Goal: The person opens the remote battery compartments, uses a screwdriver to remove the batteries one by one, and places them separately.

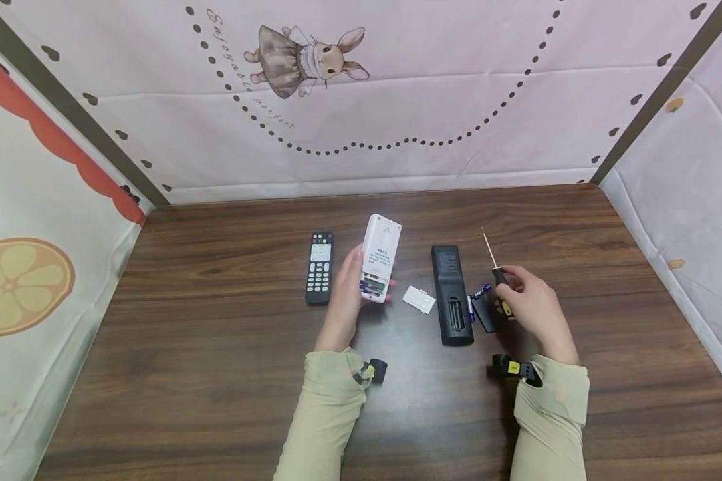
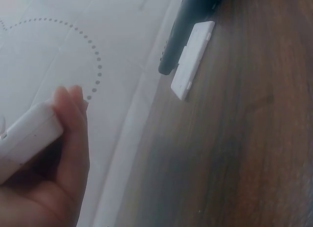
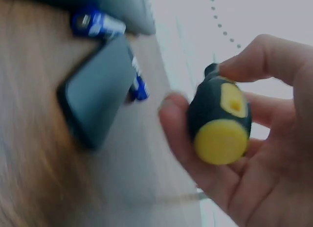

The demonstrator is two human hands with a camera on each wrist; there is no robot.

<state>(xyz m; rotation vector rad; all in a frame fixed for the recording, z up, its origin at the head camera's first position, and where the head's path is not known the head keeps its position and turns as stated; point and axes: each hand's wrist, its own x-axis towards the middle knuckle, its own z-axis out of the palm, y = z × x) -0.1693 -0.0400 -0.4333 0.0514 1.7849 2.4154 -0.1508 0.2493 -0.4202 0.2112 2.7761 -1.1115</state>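
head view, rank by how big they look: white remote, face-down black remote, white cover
1. Face-down black remote
2. White remote, held up in the left hand, so likely nearer the camera
3. White cover

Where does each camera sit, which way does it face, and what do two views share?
Head: worn on the head, facing forward and down at the wooden table; left grip, right grip and sleeved forearms show.
Left wrist: worn there, looking past the left grip, which holds the white remote control, toward the white battery cover.
Right wrist: worn there, looking at the right grip holding the screwdriver, black battery cover nearby.
Head and left wrist share the white battery cover.
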